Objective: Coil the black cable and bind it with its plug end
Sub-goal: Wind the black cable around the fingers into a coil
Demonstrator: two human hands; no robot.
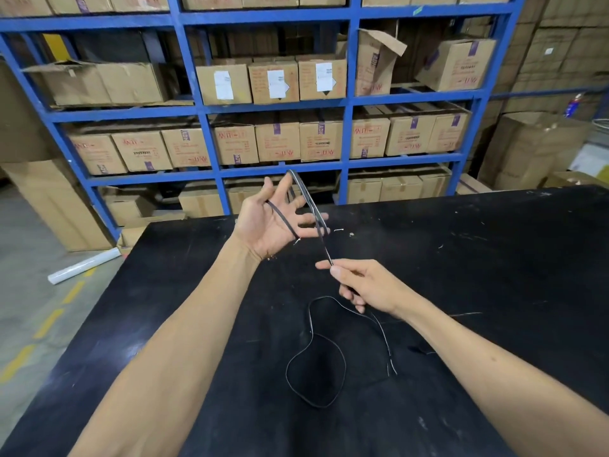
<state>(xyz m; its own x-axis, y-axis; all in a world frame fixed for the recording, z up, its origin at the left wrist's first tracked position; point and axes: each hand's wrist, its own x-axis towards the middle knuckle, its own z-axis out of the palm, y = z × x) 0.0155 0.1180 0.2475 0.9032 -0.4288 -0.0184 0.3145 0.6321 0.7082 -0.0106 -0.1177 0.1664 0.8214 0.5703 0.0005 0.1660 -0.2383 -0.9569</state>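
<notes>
L hand (263, 222) fingers splayed, black cable (311, 206) wraps hung over them; R hand (361, 286) pinches strand taut. Rest slack on surface (494, 275). Risk: splayed fingers shed wraps; slack loop may snag. Plug end not identifiable.

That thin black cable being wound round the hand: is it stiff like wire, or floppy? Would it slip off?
Probably floppy: the black cable lies in loose, uneven loops on the table. Likely light, since the right hand lifts it with a fingertip pinch. It might slip off the left hand, whose fingers are spread open.
</notes>
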